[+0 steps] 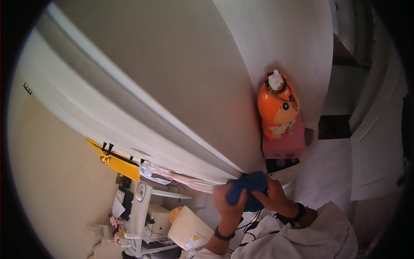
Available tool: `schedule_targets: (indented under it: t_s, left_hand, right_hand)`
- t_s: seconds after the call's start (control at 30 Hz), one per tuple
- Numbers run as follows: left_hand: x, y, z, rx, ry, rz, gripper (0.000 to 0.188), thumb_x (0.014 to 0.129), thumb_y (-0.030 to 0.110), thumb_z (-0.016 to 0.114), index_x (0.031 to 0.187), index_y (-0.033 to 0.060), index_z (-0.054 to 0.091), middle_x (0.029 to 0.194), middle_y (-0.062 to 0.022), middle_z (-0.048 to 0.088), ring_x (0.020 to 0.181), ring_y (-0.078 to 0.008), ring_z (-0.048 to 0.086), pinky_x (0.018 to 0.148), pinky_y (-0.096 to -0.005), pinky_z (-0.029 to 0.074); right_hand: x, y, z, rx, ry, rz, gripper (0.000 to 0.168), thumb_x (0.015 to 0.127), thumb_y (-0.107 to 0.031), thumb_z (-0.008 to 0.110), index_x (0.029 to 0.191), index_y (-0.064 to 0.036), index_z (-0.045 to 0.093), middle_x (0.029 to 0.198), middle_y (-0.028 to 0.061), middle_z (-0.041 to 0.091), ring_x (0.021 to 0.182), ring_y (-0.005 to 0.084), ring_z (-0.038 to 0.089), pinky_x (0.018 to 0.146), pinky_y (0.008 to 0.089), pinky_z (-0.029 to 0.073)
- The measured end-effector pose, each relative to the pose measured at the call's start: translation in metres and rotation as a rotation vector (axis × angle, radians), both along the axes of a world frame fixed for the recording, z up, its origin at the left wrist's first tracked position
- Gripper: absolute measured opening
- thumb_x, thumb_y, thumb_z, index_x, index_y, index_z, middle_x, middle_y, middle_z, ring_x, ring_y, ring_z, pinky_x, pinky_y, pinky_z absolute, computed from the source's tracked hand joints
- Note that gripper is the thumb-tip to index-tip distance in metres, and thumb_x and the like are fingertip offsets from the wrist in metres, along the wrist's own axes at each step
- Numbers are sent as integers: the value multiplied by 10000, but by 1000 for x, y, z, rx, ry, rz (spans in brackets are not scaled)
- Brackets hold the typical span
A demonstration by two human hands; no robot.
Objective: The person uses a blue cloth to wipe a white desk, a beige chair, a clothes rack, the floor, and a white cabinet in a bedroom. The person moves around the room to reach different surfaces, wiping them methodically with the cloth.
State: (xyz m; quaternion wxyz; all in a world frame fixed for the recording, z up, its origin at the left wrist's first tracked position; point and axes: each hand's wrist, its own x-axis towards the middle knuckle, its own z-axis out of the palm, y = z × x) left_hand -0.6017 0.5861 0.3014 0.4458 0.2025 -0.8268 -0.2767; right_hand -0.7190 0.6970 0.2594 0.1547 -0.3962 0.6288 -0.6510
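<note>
A folded blue cloth (250, 187) is held between both hands, in front of the person's body. My left hand (228, 200) grips its left side, thumb on top. On its right side, my right hand (275, 197) holds it with the fingers partly hidden. Dark bands circle both wrists. Just behind the cloth, a pale vertical edge runs down beside a grey-beige surface. An orange cartoon figurine (275, 106) stands past the hands on a pink box (284, 145), with a small white figure (276, 79) and a beaded bracelet on its head.
Under the pink box lies a black item (281, 164). At the lower left are a white desk (142, 210) with several items, a cream chair (189, 226) and cables. Yellow and pink items hang from hooks on the white panel (129, 136). White cabinet doors (372, 162) stand at the right.
</note>
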Motion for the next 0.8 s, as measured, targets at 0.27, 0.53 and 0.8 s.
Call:
schedule_targets:
  t_s: [0.27, 0.53, 0.8]
  left_hand:
    - [-18, 35, 54, -196, 29, 104, 604, 757, 167, 803, 1249, -25, 510, 1127, -196, 518, 1040, -343, 513, 908, -433, 424]
    - [-43, 55, 57, -351, -85, 270, 854, 701, 193, 881, 1391, -20, 426, 1178, -217, 475, 1060, -358, 485, 897, -437, 408]
    - [-42, 54, 25, -363, -14, 241, 908, 684, 165, 891, 1415, 16, 373, 1199, -212, 461, 1082, -358, 491, 911, -458, 408]
  right_hand:
    - [-33, -15, 48, -425, -139, 61, 702, 834, -113, 741, 1435, 37, 411, 1249, 195, 621, 1050, 224, 652, 885, 333, 519]
    - [-63, -29, 68, -375, -170, 65, 572, 864, -9, 646, 1413, 15, 486, 1172, 184, 679, 954, 124, 639, 848, 268, 508]
    - [-78, -21, 59, -241, 54, 124, 577, 859, -51, 666, 1417, -107, 529, 1000, 172, 709, 790, 201, 690, 762, 297, 541]
